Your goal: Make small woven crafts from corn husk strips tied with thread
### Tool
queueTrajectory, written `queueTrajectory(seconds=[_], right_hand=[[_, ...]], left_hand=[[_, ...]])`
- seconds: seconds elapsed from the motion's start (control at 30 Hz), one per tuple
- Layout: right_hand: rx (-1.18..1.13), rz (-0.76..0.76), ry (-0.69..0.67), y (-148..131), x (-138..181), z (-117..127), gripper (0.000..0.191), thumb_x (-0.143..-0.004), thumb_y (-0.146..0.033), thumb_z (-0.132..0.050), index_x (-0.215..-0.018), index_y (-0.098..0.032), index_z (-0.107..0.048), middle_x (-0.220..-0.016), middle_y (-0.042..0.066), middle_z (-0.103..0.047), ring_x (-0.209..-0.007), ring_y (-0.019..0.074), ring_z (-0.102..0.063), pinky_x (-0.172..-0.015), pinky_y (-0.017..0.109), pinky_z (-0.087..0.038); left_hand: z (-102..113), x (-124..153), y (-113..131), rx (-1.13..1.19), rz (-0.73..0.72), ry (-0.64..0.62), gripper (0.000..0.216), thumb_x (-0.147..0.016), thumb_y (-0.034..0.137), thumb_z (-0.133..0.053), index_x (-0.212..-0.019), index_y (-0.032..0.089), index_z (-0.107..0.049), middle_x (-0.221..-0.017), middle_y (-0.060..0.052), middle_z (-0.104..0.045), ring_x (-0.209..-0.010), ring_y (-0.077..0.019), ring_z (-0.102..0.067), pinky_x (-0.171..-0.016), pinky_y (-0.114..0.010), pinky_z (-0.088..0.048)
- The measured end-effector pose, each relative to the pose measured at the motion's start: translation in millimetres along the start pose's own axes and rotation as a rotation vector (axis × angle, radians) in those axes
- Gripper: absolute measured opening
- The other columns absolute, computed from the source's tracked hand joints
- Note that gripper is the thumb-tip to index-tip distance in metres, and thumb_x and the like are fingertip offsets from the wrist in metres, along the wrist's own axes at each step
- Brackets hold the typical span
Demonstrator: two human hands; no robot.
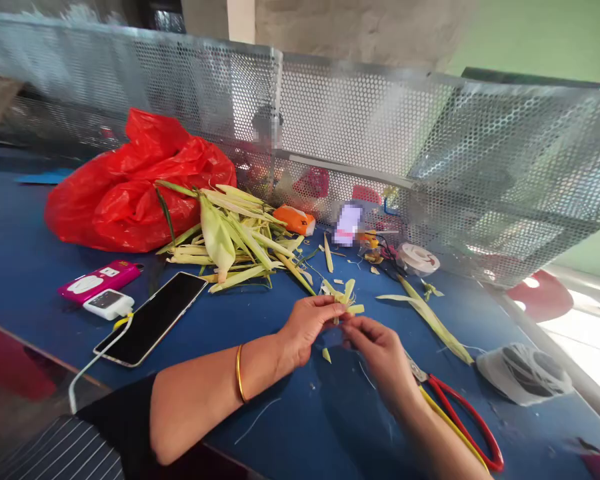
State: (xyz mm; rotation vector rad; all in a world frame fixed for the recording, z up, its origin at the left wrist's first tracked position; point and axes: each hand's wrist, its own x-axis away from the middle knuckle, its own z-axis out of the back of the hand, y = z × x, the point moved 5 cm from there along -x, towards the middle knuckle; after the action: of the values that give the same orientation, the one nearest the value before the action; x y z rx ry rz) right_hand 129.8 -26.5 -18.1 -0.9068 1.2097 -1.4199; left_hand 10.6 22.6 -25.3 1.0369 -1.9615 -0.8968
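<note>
My left hand, with a gold bangle on its wrist, pinches a small flower-like bundle of corn husk strips. Pale strips fan out above the fingers. My right hand meets it just below the bundle, thumb and fingers pressed together; what they pinch is too small to make out. A heap of pale green corn husks lies beyond my left hand. Beside my right forearm rest scissors with red and yellow handles. A long husk strip lies to the right.
A red plastic bag stands at the back left. Nearer are a black-screened phone, a white device with a cable and a pink packet. A wrapped spool and a tape roll sit rightward. Perforated metal panels border the back.
</note>
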Motion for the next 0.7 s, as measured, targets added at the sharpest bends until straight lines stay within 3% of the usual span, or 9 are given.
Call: queueTrajectory(seconds=[0.1, 0.23, 0.33, 0.47, 0.57, 0.63, 0.7], right_hand=[[-0.1, -0.057, -0.032, 2.8, 5.8, -15.6, 0.03, -0.068, -0.047, -0.072, -0.069, -0.017, -0.072, -0.068, 0.004, -0.068, -0.063, 0.0176, -0.057, -0.063, 0.03, -0.045], [-0.178, -0.085, 0.011, 6.7, 6.3, -17.9, 0.035, -0.067, -0.051, -0.072, -0.059, -0.017, -0.071, -0.06, 0.004, -0.065, -0.06, 0.0177, -0.056, -0.064, 0.031, -0.045], [-0.162, -0.05, -0.04, 2.5, 7.8, -17.1, 0.033, -0.071, -0.048, -0.07, -0.059, -0.018, -0.07, -0.06, 0.004, -0.064, -0.062, 0.0171, -0.055, -0.064, 0.029, -0.044], [-0.065, 0.016, -0.197, -8.7, 15.9, -22.2, 0.036, -0.078, -0.046, -0.066, -0.056, -0.017, -0.064, -0.057, 0.002, -0.058, -0.06, 0.0157, -0.051, -0.061, 0.027, -0.04], [0.0, 0.055, -0.264, -14.3, 19.3, -24.4, 0.039, -0.08, -0.048, -0.063, -0.057, -0.017, -0.064, -0.059, 0.002, -0.06, -0.061, 0.016, -0.052, -0.06, 0.027, -0.04], [0.047, 0.068, -0.268, -14.7, 17.4, -22.7, 0.042, -0.081, -0.053, -0.061, -0.058, -0.018, -0.063, -0.061, 0.003, -0.061, -0.062, 0.0171, -0.054, -0.061, 0.028, -0.042], [0.07, 0.07, -0.158, -13.7, 11.7, -14.0, 0.043, -0.08, -0.058, -0.059, -0.063, -0.019, -0.063, -0.062, 0.003, -0.061, -0.062, 0.0179, -0.055, -0.06, 0.028, -0.044]], left_hand=[[-5.3, 2.2, -6.6, 0.015, -0.008, -0.078, 0.025, -0.059, 0.031, -0.081, -0.067, 0.013, -0.066, -0.064, -0.003, -0.065, -0.055, -0.0122, -0.056, -0.048, -0.024, -0.041], [-9.9, 5.7, -9.1, 0.015, -0.032, -0.137, 0.029, -0.059, 0.034, -0.082, -0.061, 0.013, -0.063, -0.054, 0.002, -0.054, -0.045, -0.0087, -0.045, -0.042, -0.023, -0.035], [-7.8, 4.7, -5.0, 0.009, -0.017, -0.099, 0.027, -0.061, 0.032, -0.082, -0.062, 0.012, -0.065, -0.061, -0.003, -0.063, -0.047, -0.0093, -0.049, -0.044, -0.024, -0.037], [1.4, 1.7, 4.2, 0.059, -0.045, 0.033, 0.022, -0.059, 0.021, -0.085, -0.072, 0.011, -0.07, -0.07, -0.006, -0.07, -0.066, -0.0125, -0.064, -0.06, -0.022, -0.046], [2.3, 0.9, 6.8, 0.093, -0.059, 0.017, 0.027, -0.058, 0.022, -0.086, -0.078, 0.012, -0.071, -0.07, -0.005, -0.071, -0.071, -0.0141, -0.067, -0.067, -0.023, -0.049], [2.3, 0.5, 6.7, 0.077, -0.06, 0.008, 0.029, -0.059, 0.024, -0.087, -0.08, 0.012, -0.07, -0.069, -0.004, -0.071, -0.069, -0.0142, -0.066, -0.067, -0.025, -0.049], [2.2, 0.0, 5.9, 0.051, -0.05, 0.012, 0.03, -0.059, 0.024, -0.087, -0.081, 0.012, -0.07, -0.068, -0.004, -0.071, -0.067, -0.0141, -0.066, -0.067, -0.026, -0.05]])
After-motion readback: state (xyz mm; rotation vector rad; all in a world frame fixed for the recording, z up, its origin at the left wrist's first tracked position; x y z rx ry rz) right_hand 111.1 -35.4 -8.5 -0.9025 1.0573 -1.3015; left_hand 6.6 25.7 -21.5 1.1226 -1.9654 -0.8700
